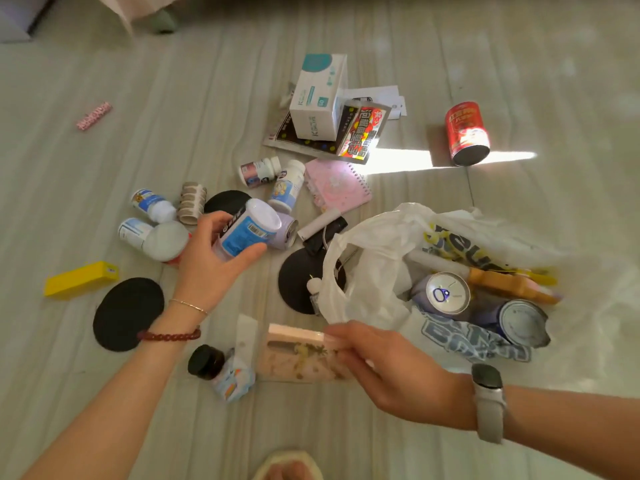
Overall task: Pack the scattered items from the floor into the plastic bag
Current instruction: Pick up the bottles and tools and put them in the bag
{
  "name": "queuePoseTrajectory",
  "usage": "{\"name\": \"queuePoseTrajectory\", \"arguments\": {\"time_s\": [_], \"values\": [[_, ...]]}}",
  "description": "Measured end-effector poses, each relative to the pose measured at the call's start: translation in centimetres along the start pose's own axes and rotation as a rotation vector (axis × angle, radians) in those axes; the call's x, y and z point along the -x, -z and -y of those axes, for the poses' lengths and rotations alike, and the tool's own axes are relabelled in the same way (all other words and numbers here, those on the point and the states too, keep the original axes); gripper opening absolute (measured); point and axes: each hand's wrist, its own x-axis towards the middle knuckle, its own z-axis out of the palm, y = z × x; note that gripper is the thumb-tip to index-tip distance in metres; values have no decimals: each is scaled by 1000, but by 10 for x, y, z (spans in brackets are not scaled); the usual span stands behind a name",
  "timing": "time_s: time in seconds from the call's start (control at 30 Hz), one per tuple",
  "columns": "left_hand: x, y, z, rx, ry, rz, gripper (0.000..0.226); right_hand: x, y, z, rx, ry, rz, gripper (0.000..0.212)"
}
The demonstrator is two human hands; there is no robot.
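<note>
A white plastic bag (374,268) lies open on the floor at the right, with two cans (446,292) and a brown object inside. My left hand (214,258) is shut on a blue-labelled white bottle (249,226), held above the scattered items left of the bag. My right hand (391,368) grips a pink floral box (298,355) low in front of the bag's mouth. Several small bottles (152,206), a pink notebook (339,185), a white box (317,98) and snack packets (360,133) lie on the floor.
A red can (465,133) lies at the far right in a sun patch. Black round pads (128,313), a yellow block (81,278), a dark-capped jar (207,362) and a pink clip (93,116) lie around. Furniture stands at the top left.
</note>
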Motion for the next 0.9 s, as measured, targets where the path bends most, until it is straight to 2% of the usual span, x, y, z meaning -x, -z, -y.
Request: {"name": "queuePoseTrajectory", "arguments": {"time_s": [0.17, 0.33, 0.4, 0.5, 0.57, 0.63, 0.7, 0.77, 0.8, 0.83, 0.9], "values": [[-1, -41, -76, 28, -126, 99, 48, 23, 59, -31, 156, -144, -413, 40], [24, -101, -119, 61, -227, 272, 49, 64, 113, -62, 269, -370, -635, 41], [37, -123, -124, -38, -253, 342, 48, 74, 129, -71, 419, -406, -633, 39], [49, -153, -120, -517, -403, 393, 62, 80, 144, -81, 665, -356, -538, 31], [48, -168, -116, -755, -463, 426, 66, 78, 146, -81, 743, -386, -512, 31], [45, -172, -112, -848, -520, 417, 62, 72, 142, -79, 695, -419, -480, 31], [42, -169, -105, -841, -594, 299, 54, 66, 138, -76, 652, -381, -479, 34], [37, -160, -95, -783, -558, 173, 53, 59, 139, -75, 638, -324, -503, 34], [35, -154, -91, -765, -501, 160, 57, 57, 142, -77, 633, -319, -498, 35], [31, -149, -86, -757, -428, 156, 60, 55, 145, -79, 636, -318, -484, 37], [19, -146, -74, -781, -216, 257, 69, 52, 148, -81, 649, -330, -428, 39]]}}
